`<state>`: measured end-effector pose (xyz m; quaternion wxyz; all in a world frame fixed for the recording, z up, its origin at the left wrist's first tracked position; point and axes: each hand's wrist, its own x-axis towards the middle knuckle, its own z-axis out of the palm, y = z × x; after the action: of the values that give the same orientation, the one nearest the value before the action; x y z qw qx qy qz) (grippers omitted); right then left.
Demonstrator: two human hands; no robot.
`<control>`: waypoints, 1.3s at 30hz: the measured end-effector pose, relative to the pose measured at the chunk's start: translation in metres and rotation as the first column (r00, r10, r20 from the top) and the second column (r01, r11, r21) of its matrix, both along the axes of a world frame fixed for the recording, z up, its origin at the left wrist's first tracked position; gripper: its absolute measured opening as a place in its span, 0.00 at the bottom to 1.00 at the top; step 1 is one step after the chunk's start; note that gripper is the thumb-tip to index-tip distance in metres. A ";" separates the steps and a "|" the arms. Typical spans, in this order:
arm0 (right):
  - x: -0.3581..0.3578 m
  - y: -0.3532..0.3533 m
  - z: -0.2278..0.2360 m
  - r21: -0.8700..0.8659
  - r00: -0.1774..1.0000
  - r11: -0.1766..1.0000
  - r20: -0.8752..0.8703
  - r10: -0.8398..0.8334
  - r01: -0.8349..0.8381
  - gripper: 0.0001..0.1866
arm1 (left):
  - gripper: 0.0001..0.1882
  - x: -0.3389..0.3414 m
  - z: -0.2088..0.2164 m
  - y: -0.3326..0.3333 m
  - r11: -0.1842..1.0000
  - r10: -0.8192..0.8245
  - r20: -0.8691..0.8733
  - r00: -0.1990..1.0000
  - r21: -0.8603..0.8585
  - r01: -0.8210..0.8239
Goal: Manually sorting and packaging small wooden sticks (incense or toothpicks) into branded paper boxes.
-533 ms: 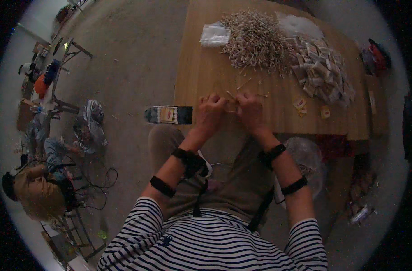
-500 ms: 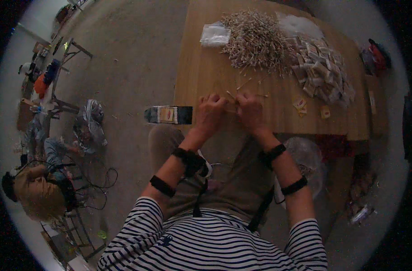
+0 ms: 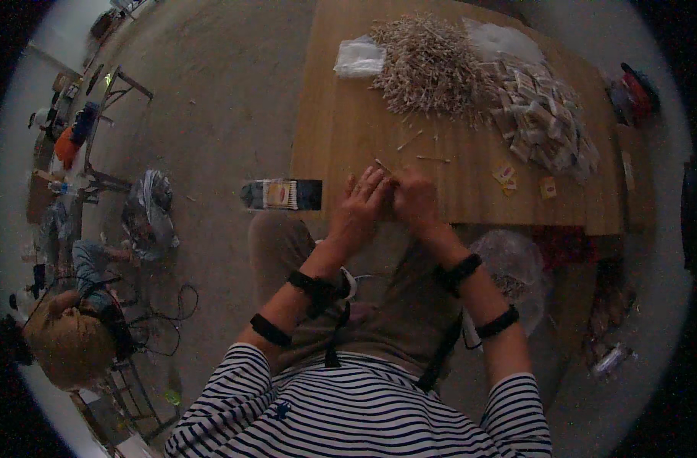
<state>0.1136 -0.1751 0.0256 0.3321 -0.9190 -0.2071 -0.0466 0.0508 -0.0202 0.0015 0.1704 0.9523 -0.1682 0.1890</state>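
While both hands meet near the table edge, the L hand (image 3: 358, 206) has its fingers stretched toward the R hand (image 3: 417, 198), which is curled; they are together or nearly so. A swab stick (image 3: 383, 166) shows just past the L fingertips, but the view is dim, so I can't tell which hand grips it. A bit ahead of the hands, a few loose sticks (image 3: 432, 159) lie on the table (image 3: 333, 122); farther ahead is a big heap of sticks (image 3: 431, 69), not packed. Ahead and right of the R hand, a large pile of small packets (image 3: 539, 114) looks filled already — so, I judge, much is done, but much is left also. Left of the L hand, one flat packet w/ sticks (image 3: 279, 194) lies on a dark pad (image 3: 308, 195) — prob. complete. Yellow cards (image 3: 505, 177) lie loose right of the R hand; clear bags (image 3: 360, 58), seemingly unused, are stacked far ahead of the L hand.
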 end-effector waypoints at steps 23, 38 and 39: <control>0.077 -0.084 -0.040 -0.220 0.982 0.966 0.156 -0.103 0.137 0.08 | 0.44 -0.005 -0.001 -0.006 0.999 -0.044 -0.180 0.983 -0.028 0.040; 0.020 -0.012 0.001 -0.143 0.998 0.988 -0.004 0.062 -0.062 0.07 | 0.41 -0.007 0.008 -0.005 0.994 -0.033 -0.139 0.990 -0.109 0.018; 0.021 -0.009 0.005 -0.122 0.994 0.987 -0.017 0.107 -0.108 0.08 | 0.41 -0.007 0.011 -0.005 0.994 -0.027 -0.126 0.992 -0.111 0.013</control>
<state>0.1345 -0.1843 0.0311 0.2783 -0.9254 -0.2571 -0.0110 0.0437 -0.0255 0.0121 0.2348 0.9499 -0.1558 0.1351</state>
